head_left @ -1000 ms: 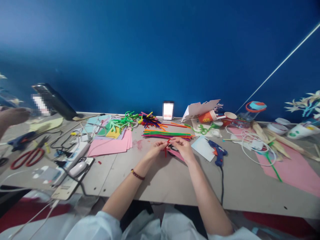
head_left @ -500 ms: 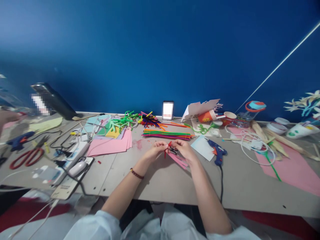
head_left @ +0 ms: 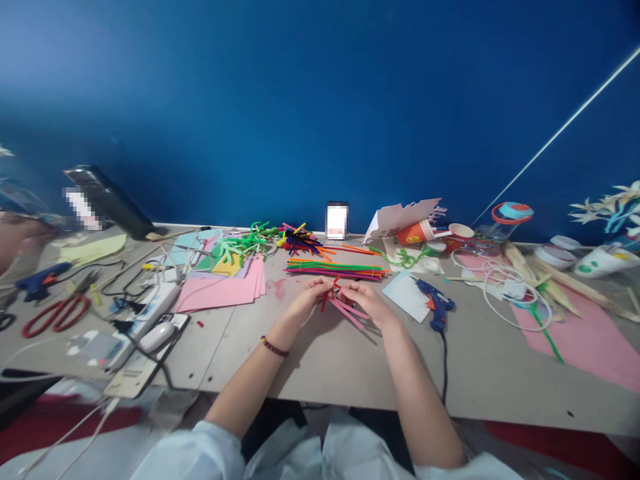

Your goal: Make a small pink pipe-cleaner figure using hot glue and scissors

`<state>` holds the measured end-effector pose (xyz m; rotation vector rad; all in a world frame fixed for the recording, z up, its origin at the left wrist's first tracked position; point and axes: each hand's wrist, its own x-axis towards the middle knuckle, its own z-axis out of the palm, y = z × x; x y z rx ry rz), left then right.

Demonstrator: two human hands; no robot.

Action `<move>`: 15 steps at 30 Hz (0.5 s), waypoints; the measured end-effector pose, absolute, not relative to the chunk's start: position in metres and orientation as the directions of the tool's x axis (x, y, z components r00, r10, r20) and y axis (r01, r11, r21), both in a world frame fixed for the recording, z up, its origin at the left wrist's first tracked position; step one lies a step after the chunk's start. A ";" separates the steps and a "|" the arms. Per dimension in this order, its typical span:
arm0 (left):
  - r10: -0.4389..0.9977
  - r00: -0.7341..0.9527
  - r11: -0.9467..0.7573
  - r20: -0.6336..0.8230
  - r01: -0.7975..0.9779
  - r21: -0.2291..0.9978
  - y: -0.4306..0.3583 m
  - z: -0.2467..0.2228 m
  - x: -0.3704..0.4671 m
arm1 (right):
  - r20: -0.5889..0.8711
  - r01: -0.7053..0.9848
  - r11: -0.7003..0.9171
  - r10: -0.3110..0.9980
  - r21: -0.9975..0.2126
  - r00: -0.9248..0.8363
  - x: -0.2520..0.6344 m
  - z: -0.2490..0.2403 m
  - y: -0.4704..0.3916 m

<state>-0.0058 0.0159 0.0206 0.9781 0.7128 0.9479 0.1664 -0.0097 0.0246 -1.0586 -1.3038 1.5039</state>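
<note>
Close together over the middle of the table, my left hand (head_left: 311, 298) and my right hand (head_left: 364, 301) both have their fingers closed in a pinch. Between them is a small piece made of red pipe cleaner (head_left: 324, 303), held by my left fingers. Pink pipe cleaners (head_left: 353, 316) trail from it down and to the right, beneath my right fingers. Something small and dark shows between the fingertips, too small to make out. Just beyond the hands lies a bundle of green, orange and purple pipe cleaners (head_left: 335, 268).
A blue glue gun (head_left: 436, 303) lies on light blue paper (head_left: 406, 297) at the right. Pink sheets (head_left: 220, 295), a power strip (head_left: 145, 323) and red-handled scissors (head_left: 57, 315) are at the left. A phone (head_left: 337, 221) stands at the wall. Another person's hand (head_left: 17, 237) shows far left.
The red piece has turned and shifted slightly left between my hands, and the pink strands have swung left with it. The other person's hand at the far left has moved.
</note>
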 end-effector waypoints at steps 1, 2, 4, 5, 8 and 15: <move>0.902 0.423 0.244 -0.085 -0.339 0.909 0.016 0.020 -0.006 | -0.064 -0.083 -0.088 0.964 -0.993 -0.259 0.166 0.023 -0.009; 0.900 0.428 0.246 -0.082 -0.345 0.906 0.016 0.020 -0.006 | -0.067 -0.091 -0.093 0.965 -0.991 -0.252 0.166 0.022 -0.008; 0.886 0.460 0.240 -0.057 -0.349 0.906 0.015 0.020 -0.006 | -0.083 -0.104 -0.114 0.962 -0.988 -0.259 0.165 0.020 -0.007; 0.874 0.484 0.233 -0.040 -0.345 0.909 0.014 0.021 -0.007 | -0.096 -0.104 -0.128 0.958 -0.986 -0.272 0.165 0.020 -0.007; 0.825 0.565 0.196 0.006 -0.297 0.934 0.012 0.021 -0.009 | -0.126 -0.087 -0.161 0.941 -0.983 -0.314 0.166 0.022 -0.008; 0.737 0.675 0.068 -0.025 -0.037 0.997 0.011 0.027 -0.011 | -0.122 0.004 -0.125 0.966 -0.992 -0.227 0.169 0.023 -0.009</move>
